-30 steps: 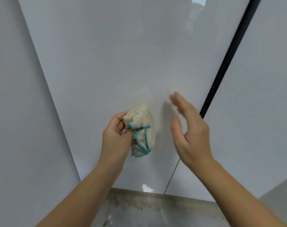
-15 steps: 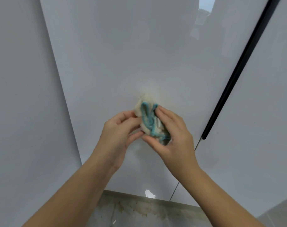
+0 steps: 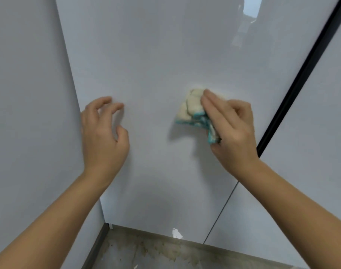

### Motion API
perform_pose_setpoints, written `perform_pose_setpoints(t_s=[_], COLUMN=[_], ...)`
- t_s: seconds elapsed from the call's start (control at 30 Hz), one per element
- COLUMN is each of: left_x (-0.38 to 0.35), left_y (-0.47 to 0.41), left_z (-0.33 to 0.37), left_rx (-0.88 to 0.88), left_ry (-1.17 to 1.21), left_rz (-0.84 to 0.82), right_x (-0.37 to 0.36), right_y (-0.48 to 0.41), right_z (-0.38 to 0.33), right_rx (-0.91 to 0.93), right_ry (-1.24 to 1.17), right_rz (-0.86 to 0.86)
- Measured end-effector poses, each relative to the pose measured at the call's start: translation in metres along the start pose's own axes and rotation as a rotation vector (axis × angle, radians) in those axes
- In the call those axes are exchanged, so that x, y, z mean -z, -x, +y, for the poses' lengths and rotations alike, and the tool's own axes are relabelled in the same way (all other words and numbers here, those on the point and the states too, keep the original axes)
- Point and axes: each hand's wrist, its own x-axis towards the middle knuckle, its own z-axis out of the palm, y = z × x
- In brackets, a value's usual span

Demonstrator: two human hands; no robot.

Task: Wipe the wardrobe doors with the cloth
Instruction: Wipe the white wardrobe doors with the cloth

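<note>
Cloth (image 3: 193, 109) is clamped in the right hand (image 3: 231, 129) grip against the wardrobe door (image 3: 156, 55); left hand (image 3: 102, 136) grip apart, empty.

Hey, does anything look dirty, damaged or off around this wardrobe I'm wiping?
The glossy white wardrobe door looks clean and undamaged. The odd spot is the grey floor along its base, blotched with brownish stains. The right hand presses the bunched cream cloth with teal edging to the door; the left hand hovers empty.

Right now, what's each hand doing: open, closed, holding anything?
Left hand: open, fingers loosely curled, holding nothing.
Right hand: closed on the cloth, pressing it against the wardrobe door.
</note>
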Motion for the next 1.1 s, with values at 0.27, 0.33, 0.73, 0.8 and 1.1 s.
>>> perform_pose_setpoints(t_s=[0.27, 0.33, 0.73, 0.8, 1.1], left_x=[-0.012, -0.009, 0.013, 0.015, 0.024], left_y=[0.031, 0.039, 0.035, 0.033, 0.035], left_z=[-0.046, -0.052, -0.092, -0.096, -0.089], left_rx=[-0.062, -0.011, 0.12, 0.127, 0.46], left_ry=[-0.246, -0.231, 0.003, 0.095, 0.515], left_rz=[-0.21, -0.245, -0.183, -0.21, -0.177], right_x=[-0.038, -0.041, -0.065, -0.078, -0.089], right_y=[0.122, 0.126, 0.013, 0.045, 0.004], right_z=[-0.027, -0.027, -0.061, -0.072, -0.087], right_rx=[0.354, 0.466, 0.013, 0.136, 0.384], right_ry=[-0.092, -0.072, -0.073, -0.09, -0.091], right_rz=[-0.47, -0.552, 0.028, -0.092, -0.239])
